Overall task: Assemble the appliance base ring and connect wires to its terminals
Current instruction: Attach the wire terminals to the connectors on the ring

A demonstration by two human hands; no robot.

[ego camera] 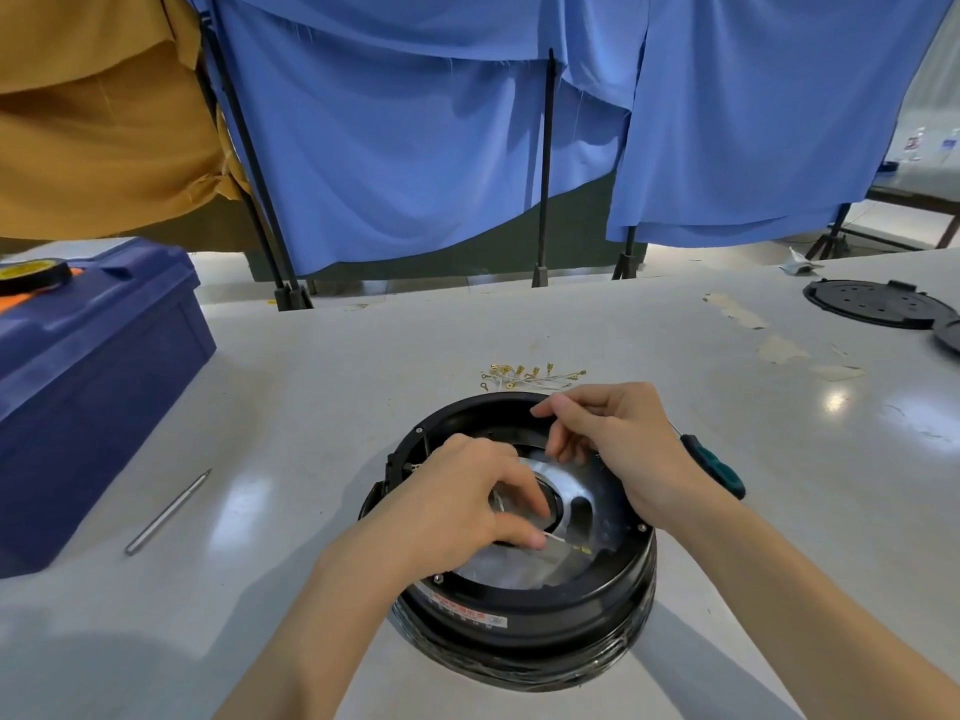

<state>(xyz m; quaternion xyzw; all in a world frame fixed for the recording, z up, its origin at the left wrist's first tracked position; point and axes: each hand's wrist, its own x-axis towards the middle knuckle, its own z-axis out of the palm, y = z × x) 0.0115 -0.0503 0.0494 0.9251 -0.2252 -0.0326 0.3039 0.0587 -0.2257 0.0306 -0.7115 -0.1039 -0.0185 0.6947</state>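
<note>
Base ring [519,608]: right up front on the table [311,387], black, open side up, a red-and-white label on its near wall.
Plate [511,566]: shiny metal, lying down inside the ring.
Left hand [462,504]: reaching in over the ring's left side, fingers curled, thumb and forefinger pinching a thin white wire [557,537].
Wire: runs right from that pinch, low over the plate, to a small brass terminal [585,549] near the ring's inner right wall.
Right hand [621,441]: over the ring's far right rim, fingers curled, thumb and forefinger tips pressed together. Whether anything sits between them, I can't tell.
Screwdriver [716,469]: green-and-black handle, on the table just behind the right wrist, partly hidden by it.
Rod [167,513]: slim metal one, off to the left, lying alone on the table.
Spare wires [531,377]: a little cluster with gold terminals, just beyond the ring's far rim.
Toolbox [88,392]: blue, lid closed, at the left edge.
Tape [32,275]: black roll on top of the toolbox.
Cover [874,304]: black disc, far right on the table, well apart from the ring.
Curtain [415,148]: blue cloth hung on black stands behind the table, with mustard cloth [104,127] to its left.
</note>
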